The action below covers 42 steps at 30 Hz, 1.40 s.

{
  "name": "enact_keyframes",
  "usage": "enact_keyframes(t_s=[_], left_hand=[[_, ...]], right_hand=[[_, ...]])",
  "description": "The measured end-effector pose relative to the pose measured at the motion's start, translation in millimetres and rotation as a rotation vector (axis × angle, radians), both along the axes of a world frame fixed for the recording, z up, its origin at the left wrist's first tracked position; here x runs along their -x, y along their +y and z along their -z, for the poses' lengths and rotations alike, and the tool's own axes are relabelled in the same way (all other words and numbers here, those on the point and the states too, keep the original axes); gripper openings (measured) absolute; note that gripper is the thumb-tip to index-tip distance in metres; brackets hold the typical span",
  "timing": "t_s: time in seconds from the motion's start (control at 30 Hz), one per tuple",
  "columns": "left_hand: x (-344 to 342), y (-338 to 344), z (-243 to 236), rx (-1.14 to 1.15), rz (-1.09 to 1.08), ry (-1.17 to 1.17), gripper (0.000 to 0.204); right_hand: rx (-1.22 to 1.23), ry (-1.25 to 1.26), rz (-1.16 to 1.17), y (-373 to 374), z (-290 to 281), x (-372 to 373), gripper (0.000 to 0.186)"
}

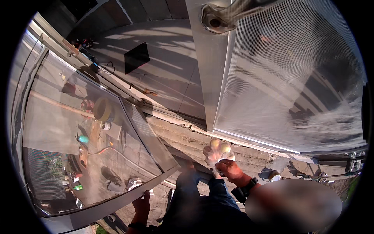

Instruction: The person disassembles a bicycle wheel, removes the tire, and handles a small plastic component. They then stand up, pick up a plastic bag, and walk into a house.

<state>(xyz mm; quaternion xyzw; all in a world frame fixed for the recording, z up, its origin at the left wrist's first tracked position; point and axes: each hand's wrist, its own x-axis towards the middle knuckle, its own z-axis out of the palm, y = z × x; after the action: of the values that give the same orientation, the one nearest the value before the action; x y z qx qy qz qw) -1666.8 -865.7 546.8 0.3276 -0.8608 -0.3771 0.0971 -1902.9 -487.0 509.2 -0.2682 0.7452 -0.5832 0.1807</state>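
My right hand [230, 171], with a dark watch at the wrist, is closed on the gathered top of a clear plastic bag [216, 152]. Pale yellow, rounded things show through the bag; their kind is hard to make out. On the left, my left hand [142, 203] grips the lower edge of a framed glass door panel [113, 201], fingers partly hidden by the frame. The panel is swung out at an angle. My legs in jeans [222, 191] stand between the two hands.
Ahead, a concrete step [175, 132] leads to a doorway with a dark flat panel [137, 58] on the tiled floor. A mesh screen door [272, 89] fills the right. Through the glass appear a bucket [103, 109], a teal bottle [82, 139] and a hose [124, 156]. A can [274, 177] lies right.
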Motion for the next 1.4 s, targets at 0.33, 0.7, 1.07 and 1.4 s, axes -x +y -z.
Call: enact_keyframes(t_s=[0.33, 0.7, 1.07, 1.4], left_hand=[[-54.0, -75.5, 59.9, -0.712, -1.197, -0.354, 0.05], [125.1, -203.7, 27.6, -1.108, -0.572, -0.386, 0.035], [346.3, -270.0, 16.9, -0.959, -0.287, -0.356, 0.038], [499.4, -299.9, -28.9, -0.925, -0.23, -0.369, 0.031]], right_hand=[[-0.243, 0.105, -0.136, -165.4, -8.6, 113.3, 0.036], [-0.366, 0.323, 0.208, -287.9, -90.2, 264.5, 0.026], [0.204, -0.218, 0.622, -315.1, -65.0, 467.9, 0.015], [0.019, -0.53, 0.733, -238.4, -12.2, 571.7, 0.012]])
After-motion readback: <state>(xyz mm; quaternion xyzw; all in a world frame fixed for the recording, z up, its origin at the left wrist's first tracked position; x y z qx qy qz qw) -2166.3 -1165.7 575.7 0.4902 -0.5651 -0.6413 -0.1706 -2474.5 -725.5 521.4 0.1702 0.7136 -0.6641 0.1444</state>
